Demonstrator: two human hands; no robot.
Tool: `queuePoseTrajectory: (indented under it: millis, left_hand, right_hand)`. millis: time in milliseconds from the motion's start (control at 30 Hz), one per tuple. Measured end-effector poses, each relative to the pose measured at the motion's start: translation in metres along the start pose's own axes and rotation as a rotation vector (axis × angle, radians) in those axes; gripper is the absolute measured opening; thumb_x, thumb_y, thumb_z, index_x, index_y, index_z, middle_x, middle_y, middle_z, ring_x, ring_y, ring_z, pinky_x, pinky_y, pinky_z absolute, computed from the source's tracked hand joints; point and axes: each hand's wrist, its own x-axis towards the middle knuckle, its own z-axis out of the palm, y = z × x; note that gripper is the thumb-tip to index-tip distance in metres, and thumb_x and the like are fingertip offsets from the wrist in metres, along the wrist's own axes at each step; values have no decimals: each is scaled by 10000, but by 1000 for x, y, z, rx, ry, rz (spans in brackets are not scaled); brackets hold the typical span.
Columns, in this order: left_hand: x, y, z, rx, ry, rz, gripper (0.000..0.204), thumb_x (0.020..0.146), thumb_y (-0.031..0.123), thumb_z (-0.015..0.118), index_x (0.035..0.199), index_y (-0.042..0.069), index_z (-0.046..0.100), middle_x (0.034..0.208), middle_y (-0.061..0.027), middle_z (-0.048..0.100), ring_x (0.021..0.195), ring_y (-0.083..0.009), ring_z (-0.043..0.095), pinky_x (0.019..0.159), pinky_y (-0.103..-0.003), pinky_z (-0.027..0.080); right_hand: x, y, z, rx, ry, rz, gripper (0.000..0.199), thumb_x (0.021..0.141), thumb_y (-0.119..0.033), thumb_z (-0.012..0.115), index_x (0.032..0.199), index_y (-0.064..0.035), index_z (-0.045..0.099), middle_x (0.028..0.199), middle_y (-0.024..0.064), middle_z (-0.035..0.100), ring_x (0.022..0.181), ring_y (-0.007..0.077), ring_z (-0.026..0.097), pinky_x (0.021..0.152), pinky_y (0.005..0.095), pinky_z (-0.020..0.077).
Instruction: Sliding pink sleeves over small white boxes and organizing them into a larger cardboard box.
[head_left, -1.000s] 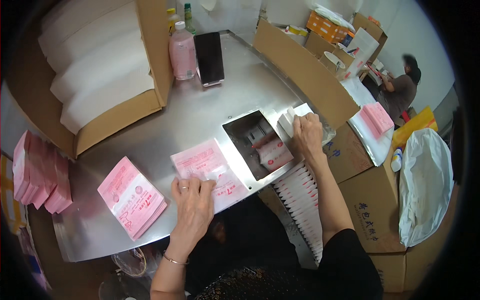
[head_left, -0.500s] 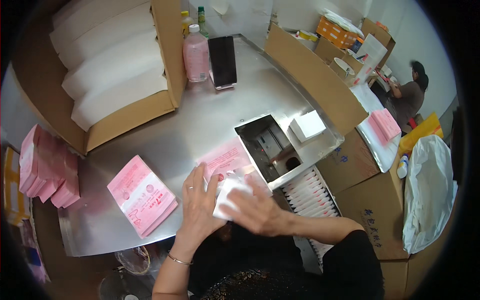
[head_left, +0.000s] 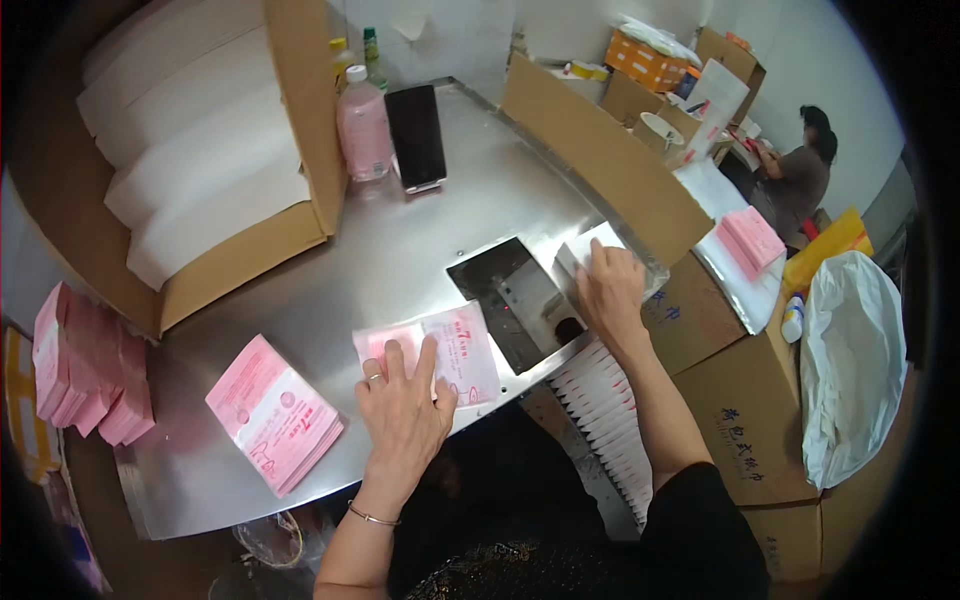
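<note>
two hands, two jobs, as i read it from here. my left hand (head_left: pixel 405 405) lies flat, fingers spread, pressing the near edge of the pink packet (head_left: pixel 440 350) on the steel table (head_left: pixel 400 260); the packet's long axis runs left to right, most of it lying just beyond my fingertips. my right hand (head_left: pixel 610 290) reaches over the recessed metal tray (head_left: pixel 515 300), fingers curled on the small white stack (head_left: pixel 585 255) at its far right edge. whether they actually pinch it, i cannot tell. that stack is well right of the packet, so the right hand is plainly nearer.
</note>
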Motion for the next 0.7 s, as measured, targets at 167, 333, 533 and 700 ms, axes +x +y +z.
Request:
queuePoseTrajectory:
  millis: [167, 333, 533, 700]
  left_hand:
    - [8, 3, -6, 41, -33, 14, 558, 765, 481, 739, 1157, 90, 669, 1049, -166, 538, 986, -348, 518, 845, -476, 396]
    - [8, 2, -15, -3, -125, 6, 449, 812, 425, 735, 1040, 50, 640, 1059, -171, 548, 999, -344, 539, 835, -480, 433]
    - [0, 10, -4, -224, -157, 141, 370, 801, 182, 680, 1134, 30, 623, 1082, -183, 543, 975, -335, 578, 736, -449, 531]
    - [-1, -6, -15, -293, -160, 100, 424, 786, 171, 669, 1168, -8, 626, 986, -168, 546, 884, -323, 589, 704, -418, 526]
  right_hand:
    - [-8, 27, 18, 83, -208, 81, 158, 916, -171, 637, 890, -20, 676, 903, 128, 592, 918, 307, 575, 769, 456, 458]
    - [-8, 25, 18, 187, -155, 124, 185, 868, -66, 632, 1032, -6, 693, 940, 145, 614, 951, 331, 586, 808, 452, 468]
    - [-14, -22, -2, 420, 31, -68, 349, 825, 40, 577, 1160, -2, 667, 1134, 153, 678, 1050, 347, 646, 943, 466, 484]
    - [10, -28, -37, 302, 206, -109, 454, 786, 80, 559, 1221, 4, 664, 1137, 174, 686, 1116, 351, 649, 993, 484, 478]
